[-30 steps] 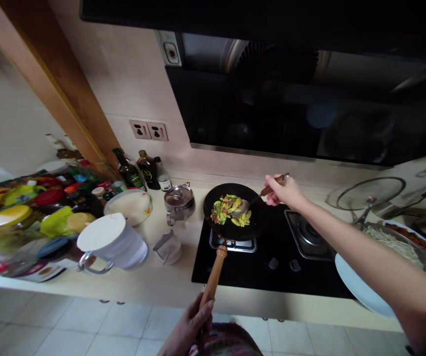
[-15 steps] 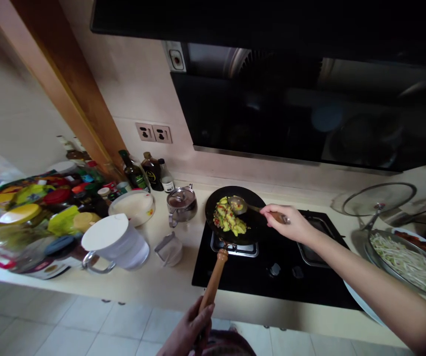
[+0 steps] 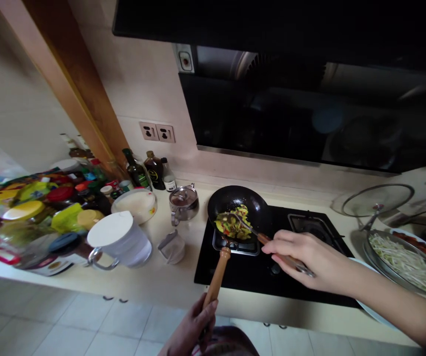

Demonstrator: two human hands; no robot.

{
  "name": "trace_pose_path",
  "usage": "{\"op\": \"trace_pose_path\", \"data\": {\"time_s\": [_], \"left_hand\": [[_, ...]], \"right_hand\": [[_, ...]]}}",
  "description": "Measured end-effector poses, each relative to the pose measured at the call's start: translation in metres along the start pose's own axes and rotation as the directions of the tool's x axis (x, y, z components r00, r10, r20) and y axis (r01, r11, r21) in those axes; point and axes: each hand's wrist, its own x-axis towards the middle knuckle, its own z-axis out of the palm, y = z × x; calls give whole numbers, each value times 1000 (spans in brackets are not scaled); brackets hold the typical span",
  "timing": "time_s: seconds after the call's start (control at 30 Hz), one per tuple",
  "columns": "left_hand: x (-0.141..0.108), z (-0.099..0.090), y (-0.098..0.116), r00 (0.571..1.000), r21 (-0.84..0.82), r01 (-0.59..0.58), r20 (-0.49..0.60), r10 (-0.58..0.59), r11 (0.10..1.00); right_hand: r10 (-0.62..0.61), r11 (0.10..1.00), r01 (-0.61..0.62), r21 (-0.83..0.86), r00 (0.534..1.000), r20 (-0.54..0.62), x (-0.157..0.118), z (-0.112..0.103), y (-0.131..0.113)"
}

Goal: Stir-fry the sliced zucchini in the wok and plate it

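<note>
A black wok [image 3: 259, 207] rests on the left burner of the gas hob [image 3: 213, 273]. Yellow and green chopped food with red bits [image 3: 241, 228] lies in its near half. Down at the bottom, my left hand [image 3: 197, 321] is wrapped round the wok's wooden handle [image 3: 218, 274]. My right hand [image 3: 304, 254] grips the wooden handle of a metal cooking spoon [image 3: 252, 230], whose head reaches into the food. The head is partly hidden by the food, so its exact shape is hard to make out.
Left of the hob are a small measuring cup [image 3: 172, 247], a steel pot with a lid [image 3: 184, 201] and a white-lidded pitcher [image 3: 122, 242]. Jars and bottles crowd the far left. To the right stand a bowl of bean sprouts [image 3: 402, 262] and a glass lid [image 3: 378, 200].
My right hand has moved nearer and lower with the spoon, and the spoon's head is now further down in the food. The food is gathered closer together. My left hand keeps its hold.
</note>
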Motion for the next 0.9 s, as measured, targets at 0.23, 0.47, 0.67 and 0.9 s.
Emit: {"op": "trace_pose_path", "data": {"time_s": [0.23,0.47,0.67,0.9], "left_hand": [[-7,-4,5,997,38,-36,71,34,999],[-11,-11,-1,998,51,10,59,-13,999],[-6,-18,-12,998,51,14,66,-17,999],[-8,-20,-7,992,70,27,122,-36,997]], "right_hand": [[172,972,-181,-149,983,-68,43,43,6],[669,742,-642,195,685,-288,52,-19,80],[828,545,-626,558,507,-240,74,16,73],[636,772,-577,267,691,-344,57,-16,92]]}}
